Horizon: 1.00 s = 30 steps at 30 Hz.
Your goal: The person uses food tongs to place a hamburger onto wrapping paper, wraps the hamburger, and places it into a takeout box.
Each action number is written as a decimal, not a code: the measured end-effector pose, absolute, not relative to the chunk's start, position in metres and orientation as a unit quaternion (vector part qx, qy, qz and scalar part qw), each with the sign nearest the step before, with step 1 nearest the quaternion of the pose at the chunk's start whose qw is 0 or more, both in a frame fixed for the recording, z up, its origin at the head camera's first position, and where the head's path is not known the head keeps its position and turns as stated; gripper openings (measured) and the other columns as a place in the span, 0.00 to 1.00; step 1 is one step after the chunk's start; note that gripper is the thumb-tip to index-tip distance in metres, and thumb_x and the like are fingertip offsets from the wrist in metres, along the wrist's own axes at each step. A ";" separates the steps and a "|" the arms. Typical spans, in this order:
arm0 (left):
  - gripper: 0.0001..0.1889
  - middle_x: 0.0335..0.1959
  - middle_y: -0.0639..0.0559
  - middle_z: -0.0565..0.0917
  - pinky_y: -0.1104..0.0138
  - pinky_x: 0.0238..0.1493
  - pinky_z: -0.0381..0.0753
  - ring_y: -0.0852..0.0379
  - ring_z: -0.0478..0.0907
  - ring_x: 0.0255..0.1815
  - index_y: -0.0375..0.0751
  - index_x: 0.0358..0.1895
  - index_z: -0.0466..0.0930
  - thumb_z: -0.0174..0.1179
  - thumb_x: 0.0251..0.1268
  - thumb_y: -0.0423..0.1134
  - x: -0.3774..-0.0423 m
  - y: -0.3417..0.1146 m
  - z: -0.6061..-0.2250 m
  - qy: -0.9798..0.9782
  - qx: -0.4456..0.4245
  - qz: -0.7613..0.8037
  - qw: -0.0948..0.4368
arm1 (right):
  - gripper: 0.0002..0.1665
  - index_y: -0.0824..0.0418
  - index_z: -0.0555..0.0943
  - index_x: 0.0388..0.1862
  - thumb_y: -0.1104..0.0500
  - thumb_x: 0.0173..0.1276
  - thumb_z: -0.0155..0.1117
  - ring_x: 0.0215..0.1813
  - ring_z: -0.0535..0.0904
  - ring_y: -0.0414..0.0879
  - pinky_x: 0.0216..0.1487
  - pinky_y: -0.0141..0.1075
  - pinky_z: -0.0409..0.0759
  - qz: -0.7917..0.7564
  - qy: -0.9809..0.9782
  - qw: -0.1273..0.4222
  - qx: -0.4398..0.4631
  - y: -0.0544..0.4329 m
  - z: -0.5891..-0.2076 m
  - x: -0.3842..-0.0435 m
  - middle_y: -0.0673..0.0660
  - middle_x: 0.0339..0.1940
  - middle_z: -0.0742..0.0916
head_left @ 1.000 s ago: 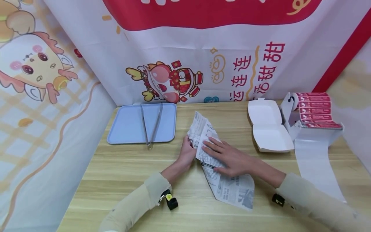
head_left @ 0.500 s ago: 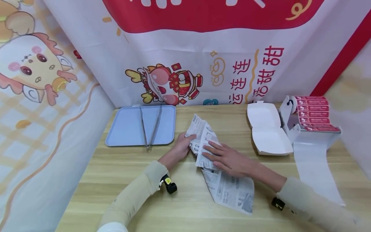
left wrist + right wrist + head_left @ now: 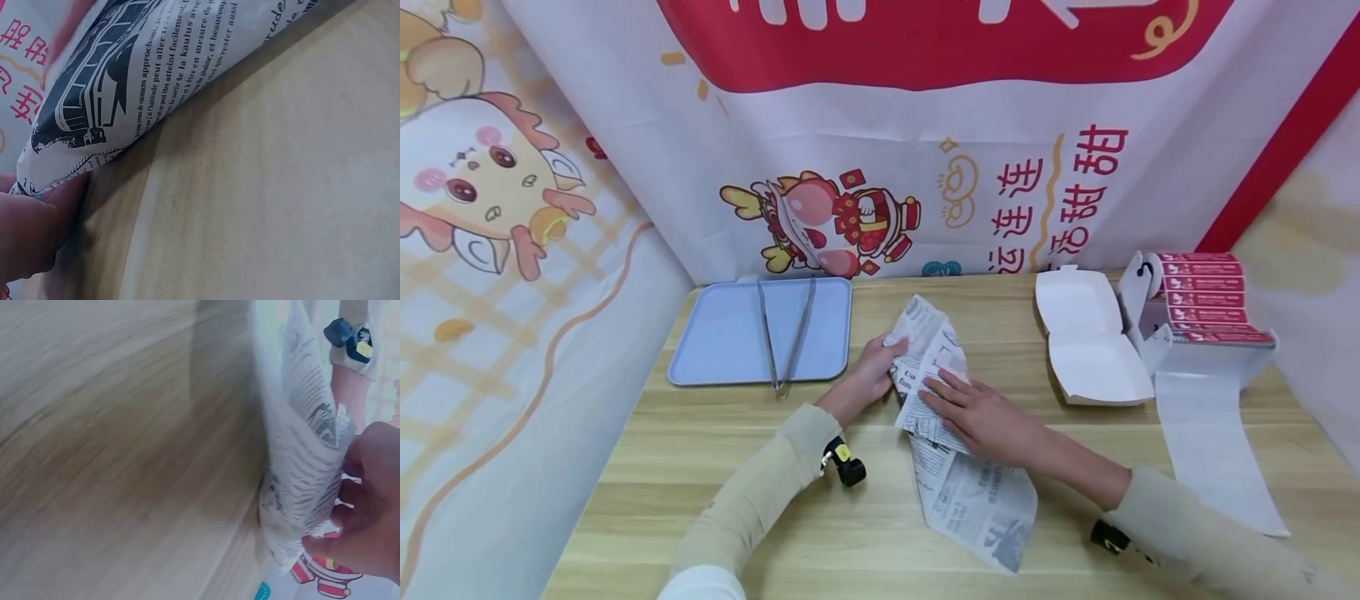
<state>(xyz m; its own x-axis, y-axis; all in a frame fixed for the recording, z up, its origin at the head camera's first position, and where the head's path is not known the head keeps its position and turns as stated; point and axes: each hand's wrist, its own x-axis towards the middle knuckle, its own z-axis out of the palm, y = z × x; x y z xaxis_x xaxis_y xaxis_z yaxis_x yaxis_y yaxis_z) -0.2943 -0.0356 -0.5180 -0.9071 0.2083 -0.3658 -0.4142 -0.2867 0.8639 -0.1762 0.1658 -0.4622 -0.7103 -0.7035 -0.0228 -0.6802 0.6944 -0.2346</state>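
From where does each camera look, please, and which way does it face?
Head: on the head, facing forward and down at the paper on the table; left hand, right hand and sleeves show.
Left wrist: on that wrist, facing paper and table; fingers show at left.
Right wrist: on that wrist, facing table and paper; right hand, left forearm show.
Head and right wrist both show the left arm's black camera.

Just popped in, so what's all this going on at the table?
A person is handling a sheet of newsprint-style paper, which is partly folded over. The left hand pinches its left edge, while the right hand rests on the folded part with its fingers out straight. Off to the left, tongs lie on a blue tray, their joined end over its near edge. To the right stand an open white box and a roll of red labels.
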 end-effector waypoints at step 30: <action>0.19 0.41 0.50 0.87 0.70 0.45 0.85 0.60 0.85 0.41 0.28 0.62 0.74 0.57 0.73 0.36 -0.284 -0.039 -0.518 0.581 -0.054 0.789 0.194 | 0.33 0.53 0.60 0.79 0.54 0.79 0.52 0.82 0.55 0.55 0.75 0.57 0.65 -0.133 0.916 0.043 -0.377 0.169 -0.466 -0.178 0.54 0.80 0.64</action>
<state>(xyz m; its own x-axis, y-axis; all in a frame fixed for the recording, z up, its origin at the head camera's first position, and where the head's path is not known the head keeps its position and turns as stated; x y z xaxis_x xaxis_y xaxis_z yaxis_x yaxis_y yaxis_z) -0.2843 -0.0388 -0.5176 -0.9191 0.2437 -0.3097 -0.3681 -0.2501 0.8955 -0.1779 0.1685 -0.4658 -0.7123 -0.7016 0.0219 -0.6787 0.6804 -0.2763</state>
